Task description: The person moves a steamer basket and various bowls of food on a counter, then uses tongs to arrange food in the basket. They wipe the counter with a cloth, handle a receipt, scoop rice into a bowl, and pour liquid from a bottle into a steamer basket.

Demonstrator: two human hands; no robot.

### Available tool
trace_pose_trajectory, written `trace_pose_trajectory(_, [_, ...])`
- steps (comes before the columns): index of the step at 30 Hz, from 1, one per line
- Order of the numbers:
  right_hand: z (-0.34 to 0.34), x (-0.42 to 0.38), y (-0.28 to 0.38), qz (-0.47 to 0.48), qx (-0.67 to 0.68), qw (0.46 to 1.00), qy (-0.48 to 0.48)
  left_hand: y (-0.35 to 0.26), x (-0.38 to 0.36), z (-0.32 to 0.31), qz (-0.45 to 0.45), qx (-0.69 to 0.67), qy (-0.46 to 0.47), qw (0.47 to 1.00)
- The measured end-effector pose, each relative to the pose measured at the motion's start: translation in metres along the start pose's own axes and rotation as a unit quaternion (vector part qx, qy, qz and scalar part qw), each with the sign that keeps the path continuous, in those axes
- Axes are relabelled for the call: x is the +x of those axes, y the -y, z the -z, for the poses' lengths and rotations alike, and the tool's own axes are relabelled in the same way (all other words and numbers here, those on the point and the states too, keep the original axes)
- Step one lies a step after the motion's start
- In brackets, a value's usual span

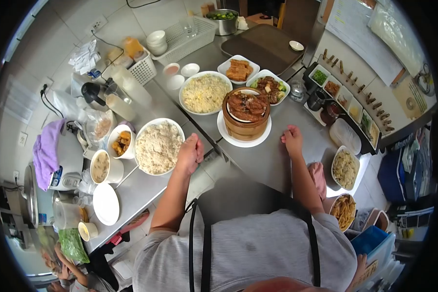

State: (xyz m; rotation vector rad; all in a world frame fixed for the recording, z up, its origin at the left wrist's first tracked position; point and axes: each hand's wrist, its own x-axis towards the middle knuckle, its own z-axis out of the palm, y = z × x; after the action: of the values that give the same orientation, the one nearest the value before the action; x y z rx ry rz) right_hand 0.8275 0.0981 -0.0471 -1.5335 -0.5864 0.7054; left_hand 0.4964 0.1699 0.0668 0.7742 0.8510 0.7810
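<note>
While both your grips rest curled and empty on the worktop [277, 160], the bamboo steamer [246, 117] sits just beyond, between the left hand [190, 153] and the nearer right hand [292, 138].

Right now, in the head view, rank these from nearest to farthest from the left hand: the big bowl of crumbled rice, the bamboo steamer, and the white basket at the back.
From the left hand:
1. Big bowl of crumbled rice, touching the hand on its left side.
2. Bamboo steamer, up and to the right on its white plate.
3. White basket, far back by the wall.
</note>
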Motion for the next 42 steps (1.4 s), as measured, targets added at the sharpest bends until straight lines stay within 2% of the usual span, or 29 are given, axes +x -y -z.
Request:
trace_pose_trajectory(5, [0.002, 0.004, -0.008, 0.007, 0.025, 0.999, 0.023, 0.001, -0.006, 0.011, 0.015, 0.006, 0.005, 1.000])
trace_pose_trajectory(8, [-0.003, 0.005, -0.002, -0.024, 0.014, 0.999, 0.040, 0.001, -0.009, 0.024, 0.015, 0.028, -0.011, 0.999])
trace_pose_trajectory(10, [0.003, 0.003, 0.008, -0.038, -0.001, 0.999, 0.015, 0.005, -0.014, 0.032, 0.008, 0.063, -0.019, 0.998])
trace_pose_trajectory(12, [0.009, 0.010, 0.018, -0.044, 0.020, 0.999, 0.000, 0.008, -0.017, 0.038, -0.002, 0.113, 0.018, 0.993])
trace_pose_trajectory(13, [0.021, 0.030, 0.011, 0.047, 0.029, 0.998, 0.030, 0.009, -0.020, 0.036, 0.018, 0.121, 0.005, 0.993])
trace_pose_trajectory(16, [0.034, 0.073, 0.065, 0.133, -0.013, 0.990, -0.046, 0.029, -0.021, 0.053, 0.096, 0.127, 0.003, 0.987])
trace_pose_trajectory(20, [0.063, 0.129, 0.137, 0.128, -0.121, 0.973, -0.149, 0.051, -0.015, 0.066, 0.128, 0.187, -0.047, 0.973])
trace_pose_trajectory(23, [0.109, 0.215, 0.133, 0.229, -0.263, 0.910, -0.222, 0.057, -0.008, 0.076, 0.141, 0.192, -0.079, 0.968])
trace_pose_trajectory(26, [0.126, 0.240, 0.171, 0.263, -0.416, 0.832, -0.256, 0.054, -0.003, 0.076, 0.164, 0.189, -0.090, 0.964])
trace_pose_trajectory(29, [0.134, 0.276, 0.185, 0.202, -0.568, 0.748, -0.277, 0.050, -0.002, 0.070, 0.176, 0.198, -0.108, 0.958])
trace_pose_trajectory(32, [0.108, 0.261, 0.211, 0.095, -0.694, 0.664, -0.260, 0.046, -0.002, 0.062, 0.183, 0.222, -0.129, 0.949])
trace_pose_trajectory(35, [0.110, 0.281, 0.196, 0.091, -0.703, 0.661, -0.247, 0.044, -0.002, 0.060, 0.182, 0.223, -0.138, 0.948])
trace_pose_trajectory(38, [0.113, 0.283, 0.195, 0.124, -0.702, 0.652, -0.257, 0.047, 0.000, 0.062, 0.184, 0.222, -0.138, 0.947])
trace_pose_trajectory(41, [0.094, 0.248, 0.210, 0.234, -0.602, 0.656, -0.390, 0.047, 0.004, 0.061, 0.180, 0.228, -0.140, 0.946])
trace_pose_trajectory(42, [0.082, 0.246, 0.207, 0.234, -0.535, 0.742, -0.331, 0.047, 0.004, 0.061, 0.181, 0.227, -0.143, 0.946])
